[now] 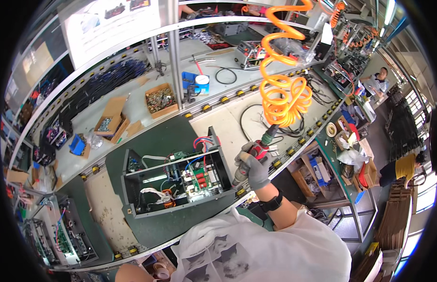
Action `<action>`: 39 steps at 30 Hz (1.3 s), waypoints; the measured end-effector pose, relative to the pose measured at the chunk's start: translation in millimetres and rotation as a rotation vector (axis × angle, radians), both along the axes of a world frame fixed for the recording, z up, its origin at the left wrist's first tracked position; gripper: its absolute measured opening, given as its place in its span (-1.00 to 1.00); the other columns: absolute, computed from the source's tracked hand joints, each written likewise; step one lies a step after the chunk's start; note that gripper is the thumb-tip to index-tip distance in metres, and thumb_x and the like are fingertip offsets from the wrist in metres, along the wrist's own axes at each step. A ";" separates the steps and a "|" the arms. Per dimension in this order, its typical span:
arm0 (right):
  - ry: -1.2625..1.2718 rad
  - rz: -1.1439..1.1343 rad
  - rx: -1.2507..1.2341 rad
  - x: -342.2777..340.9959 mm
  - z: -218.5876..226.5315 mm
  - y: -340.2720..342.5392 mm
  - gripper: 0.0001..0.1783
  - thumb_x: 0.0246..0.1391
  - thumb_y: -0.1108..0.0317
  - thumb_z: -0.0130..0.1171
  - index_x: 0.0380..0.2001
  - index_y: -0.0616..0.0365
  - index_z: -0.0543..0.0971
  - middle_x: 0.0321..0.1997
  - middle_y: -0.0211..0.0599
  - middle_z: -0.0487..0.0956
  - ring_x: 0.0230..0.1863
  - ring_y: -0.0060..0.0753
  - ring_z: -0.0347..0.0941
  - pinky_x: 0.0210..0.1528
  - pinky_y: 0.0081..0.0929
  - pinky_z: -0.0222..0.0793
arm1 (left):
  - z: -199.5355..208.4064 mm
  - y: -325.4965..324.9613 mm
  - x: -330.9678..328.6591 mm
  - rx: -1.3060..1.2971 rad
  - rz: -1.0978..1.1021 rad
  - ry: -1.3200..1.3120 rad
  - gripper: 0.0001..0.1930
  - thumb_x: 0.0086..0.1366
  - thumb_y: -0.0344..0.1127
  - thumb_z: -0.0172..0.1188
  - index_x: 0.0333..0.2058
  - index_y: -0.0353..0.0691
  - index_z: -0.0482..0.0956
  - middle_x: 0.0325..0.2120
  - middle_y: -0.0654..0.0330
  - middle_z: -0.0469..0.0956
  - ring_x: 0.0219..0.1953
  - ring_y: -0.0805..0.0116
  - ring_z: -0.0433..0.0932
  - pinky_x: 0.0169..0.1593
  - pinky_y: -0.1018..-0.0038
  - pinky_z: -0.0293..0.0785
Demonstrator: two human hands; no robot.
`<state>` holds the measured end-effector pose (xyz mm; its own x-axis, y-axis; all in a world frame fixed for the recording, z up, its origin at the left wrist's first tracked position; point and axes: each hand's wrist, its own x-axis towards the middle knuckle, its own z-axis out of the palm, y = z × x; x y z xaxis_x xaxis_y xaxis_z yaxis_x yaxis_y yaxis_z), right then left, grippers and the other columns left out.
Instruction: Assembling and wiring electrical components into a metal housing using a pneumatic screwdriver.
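Note:
My right hand [256, 173], in a grey glove, is closed round a red pneumatic screwdriver [260, 149]. An orange coiled air hose [285, 101] hangs from above and joins the tool's green end. The tool's lower end points down beside the right front corner of an open dark metal case [176, 205]. Whether it touches the case cannot be made out. Inside the case sit a green circuit board [196, 177] with red parts, white wires, and a copper-coloured coil [168, 199]. My left hand is out of view; only a bit of that arm [130, 273] shows at the lower edge.
The case rests on a dark green board [148, 136] on a roller conveyor. Beyond stand a carton of small parts [160, 100], a blue bin [196, 82] and a metal post [174, 66]. Another open case [63, 235] lies left. Two people are at the far right.

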<state>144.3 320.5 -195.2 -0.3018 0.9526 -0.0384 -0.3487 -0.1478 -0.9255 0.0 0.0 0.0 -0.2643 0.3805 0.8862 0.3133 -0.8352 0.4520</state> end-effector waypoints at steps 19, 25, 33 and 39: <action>-0.057 -0.069 -0.078 41.1 -25.3 26.7 -0.78 -0.13 0.56 0.21 -0.33 0.20 0.46 -0.52 -0.37 0.48 -0.57 -0.54 0.43 -0.50 -0.61 0.36 | -113.3 166.3 -17.6 -0.250 0.487 0.096 -0.50 0.12 -0.12 0.17 -0.01 -0.26 0.40 -0.17 -0.02 0.49 -0.16 0.05 0.47 -0.04 0.25 0.40; -0.171 -0.034 -0.028 47.8 -45.5 64.8 -0.81 -0.20 0.50 0.24 -0.43 0.13 0.48 -0.58 -0.43 0.46 -0.63 -0.54 0.41 -0.59 -0.58 0.33 | -142.2 74.7 -60.5 -0.582 1.057 0.214 -0.53 0.15 -0.15 0.13 -0.03 -0.32 0.42 -0.14 -0.01 0.46 -0.07 0.08 0.44 0.04 0.27 0.35; -0.740 0.373 -0.135 -13.4 -78.5 110.1 -0.78 -0.11 0.32 0.31 -0.37 0.14 0.56 -0.58 -0.46 0.50 -0.68 -0.60 0.36 -0.65 -0.61 0.25 | -264.5 4.0 -119.7 -1.496 1.242 -0.008 -0.42 0.16 -0.08 0.11 0.09 -0.31 0.31 -0.01 -0.13 0.39 0.03 -0.06 0.39 0.09 0.19 0.32; -0.898 0.409 0.125 -80.9 -117.8 124.6 -0.74 -0.09 0.30 0.32 -0.39 0.25 0.55 -0.66 -0.44 0.46 -0.70 -0.61 0.33 -0.70 -0.54 0.20 | -292.9 25.3 -178.6 -1.752 0.860 -0.195 -0.40 0.11 0.00 0.08 0.06 -0.25 0.36 -0.12 -0.07 0.51 -0.04 -0.06 0.47 0.02 0.18 0.38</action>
